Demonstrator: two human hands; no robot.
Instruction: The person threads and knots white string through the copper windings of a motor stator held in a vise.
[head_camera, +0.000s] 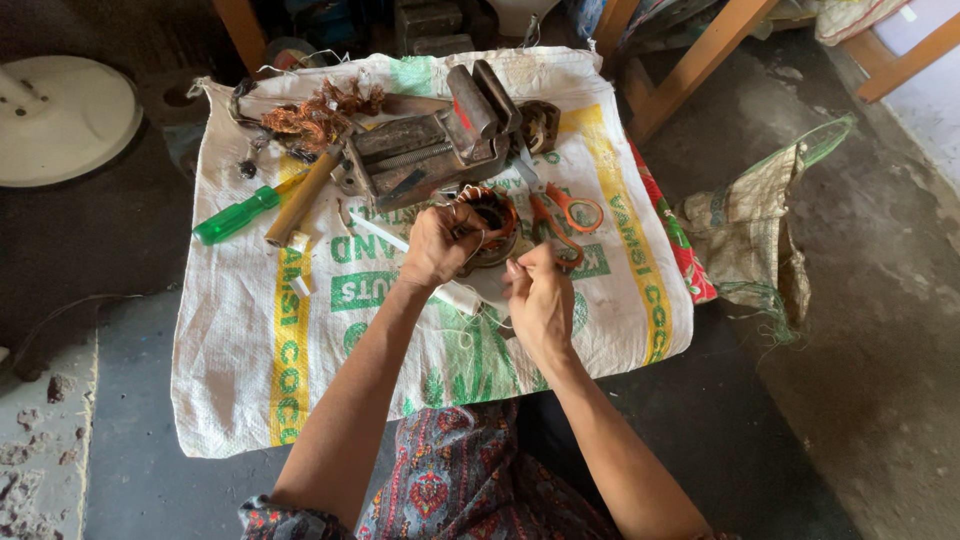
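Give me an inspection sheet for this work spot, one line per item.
Surface: white woven sack spread on a dark floor.
Job's things: round coil-wound motor part; thin white thread or wire at the hands.
Clutter: metal vise, orange scissors, green-handled screwdriver, tangled copper wire.
Hands: left hand on the motor part; right hand pinching the thread, grip closed.
Cables: thin dark wire on the floor at left.
Surroundings: white round disc, wooden furniture legs, crumpled sack.

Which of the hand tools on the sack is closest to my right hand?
The orange-handled scissors, lying just above the right hand. The green-handled screwdriver and the wooden-handled tool lie far off on the left side of the sack.
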